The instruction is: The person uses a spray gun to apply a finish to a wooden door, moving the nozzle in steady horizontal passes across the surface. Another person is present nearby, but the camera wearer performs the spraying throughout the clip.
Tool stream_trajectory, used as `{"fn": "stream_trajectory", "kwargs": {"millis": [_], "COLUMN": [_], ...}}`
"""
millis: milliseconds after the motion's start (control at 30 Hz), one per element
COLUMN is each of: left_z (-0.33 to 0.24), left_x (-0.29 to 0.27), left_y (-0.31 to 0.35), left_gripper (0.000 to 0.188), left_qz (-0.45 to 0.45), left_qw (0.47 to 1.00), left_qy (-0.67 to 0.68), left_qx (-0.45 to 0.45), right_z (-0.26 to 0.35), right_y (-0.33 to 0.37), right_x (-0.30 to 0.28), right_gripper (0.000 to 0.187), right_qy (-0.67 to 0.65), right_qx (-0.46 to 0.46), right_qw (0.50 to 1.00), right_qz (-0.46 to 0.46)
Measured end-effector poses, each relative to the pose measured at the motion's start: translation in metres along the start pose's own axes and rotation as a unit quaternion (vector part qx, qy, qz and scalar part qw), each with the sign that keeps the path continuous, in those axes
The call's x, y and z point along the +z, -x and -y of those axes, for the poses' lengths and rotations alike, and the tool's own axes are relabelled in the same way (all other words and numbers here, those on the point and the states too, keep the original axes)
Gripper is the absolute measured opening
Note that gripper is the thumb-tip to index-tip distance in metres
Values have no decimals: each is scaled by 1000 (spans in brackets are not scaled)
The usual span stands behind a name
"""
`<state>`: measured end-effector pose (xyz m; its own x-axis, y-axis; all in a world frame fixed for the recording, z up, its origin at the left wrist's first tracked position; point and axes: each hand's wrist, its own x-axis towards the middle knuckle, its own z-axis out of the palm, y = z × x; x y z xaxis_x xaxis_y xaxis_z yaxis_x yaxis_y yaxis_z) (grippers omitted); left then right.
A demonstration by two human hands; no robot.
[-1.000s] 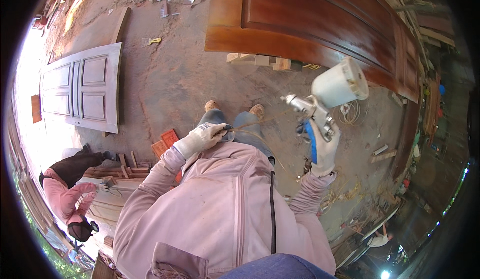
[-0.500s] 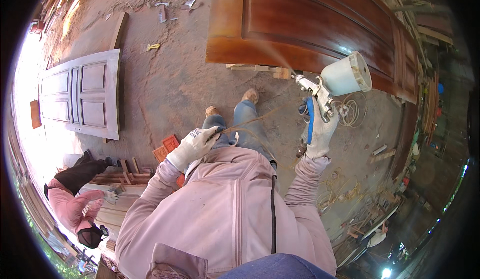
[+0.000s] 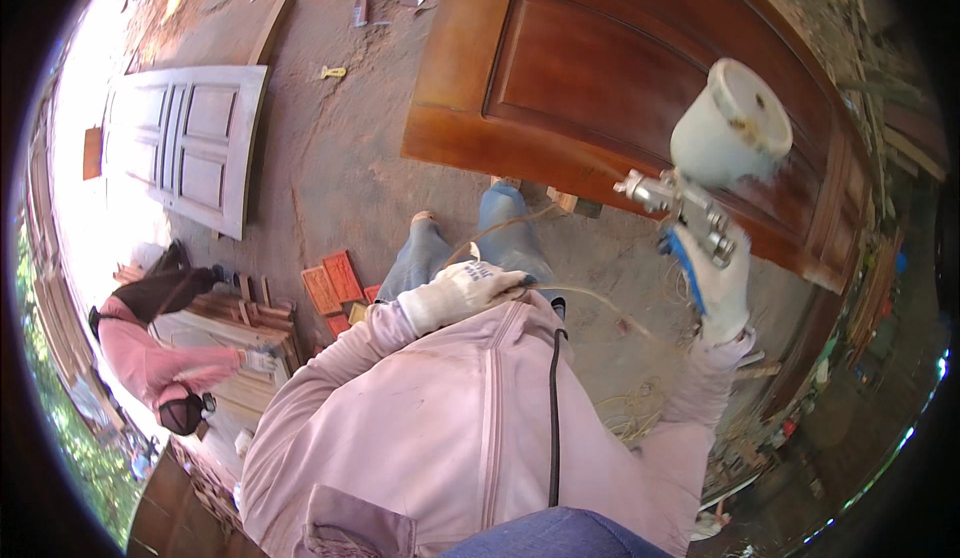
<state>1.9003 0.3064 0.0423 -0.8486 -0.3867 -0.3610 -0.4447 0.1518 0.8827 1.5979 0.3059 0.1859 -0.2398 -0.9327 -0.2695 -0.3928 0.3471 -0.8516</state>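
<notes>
In my gloved right hand [image 3: 722,283] is a metal spray gun [image 3: 685,203], its fingers wrapped round the handle. A whitish paint cup [image 3: 730,126] with brown stains sits on top of the gun. The nozzle points left, above the near edge of a glossy red-brown panelled door [image 3: 600,68]; a faint mist shows at its tip. My gloved left hand [image 3: 465,290] is closed round a thin yellowish hose [image 3: 590,296] in front of my waist. The hose runs out on both sides of that hand; its far ends are hard to trace.
Wooden blocks [image 3: 563,200] support the brown door. A grey panelled door [image 3: 208,148] lies at the left, with a yellow-handled tool [image 3: 333,73] on the dirt floor nearby. Red carved pieces [image 3: 335,280] lie by my legs. A co-worker [image 3: 150,353] in pink bends over stacked boards at lower left.
My right hand has carried the spray gun to the right, farther over the door. My left hand has shifted right with the hose. The spray mist looks fainter, and the whole view has turned slightly.
</notes>
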Motion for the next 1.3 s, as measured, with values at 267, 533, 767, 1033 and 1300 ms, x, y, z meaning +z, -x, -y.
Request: {"fn": "stream_trajectory", "kwargs": {"millis": [267, 533, 767, 1033, 1300], "left_z": [-38, -35, -41, -44, -27], "left_x": [-3, 9, 8, -7, -14], "left_y": [-68, -91, -104, -96, -87], "left_gripper": [38, 40, 41, 41, 41], "left_qz": [-38, -42, -33, -52, -11], "left_qw": [994, 995, 996, 993, 997], "left_qy": [35, 78, 63, 80, 66], "left_qx": [-91, -52, -61, -74, -45], "right_z": [18, 15, 19, 11, -3], "right_y": [-122, -99, -131, -115, -27], "right_x": [-59, -99, -98, -106, -81], "right_gripper": [30, 44, 41, 41, 42], "right_qy": [97, 144, 146, 154, 7], "right_qx": [-163, -93, -67, -76, 113], "right_qw": [981, 972, 981, 982, 993], "right_qz": [-51, 164, 110, 74, -12]}}
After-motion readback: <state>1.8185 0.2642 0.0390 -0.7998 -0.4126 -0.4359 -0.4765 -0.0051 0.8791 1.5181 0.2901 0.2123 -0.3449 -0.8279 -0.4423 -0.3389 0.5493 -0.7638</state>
